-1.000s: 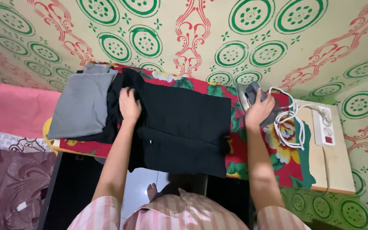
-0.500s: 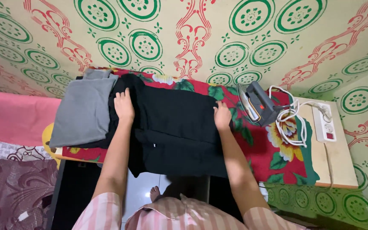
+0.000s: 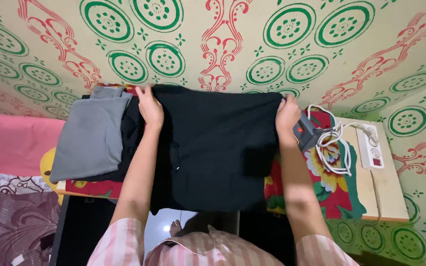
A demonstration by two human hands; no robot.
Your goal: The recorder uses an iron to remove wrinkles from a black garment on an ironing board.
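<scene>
Both hands (image 3: 150, 106) (image 3: 287, 117) on the black garment's (image 3: 215, 148) far edge.

Green-ringed, red-scrolled patterned flooring (image 3: 292, 29) is filling the room. Pink bedding (image 3: 11, 143) is lying at left. White tile (image 3: 166, 221) is gleaming below.

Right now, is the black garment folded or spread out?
Spread out: both hands, left hand and right hand, hold the black garment by its far corners, open across the board.

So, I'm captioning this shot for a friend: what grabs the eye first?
A black garment fills the middle of the floral red cloth, with the left hand and right hand gripping its far corners. A folded grey garment lies left; an iron and white cord sit right.
</scene>
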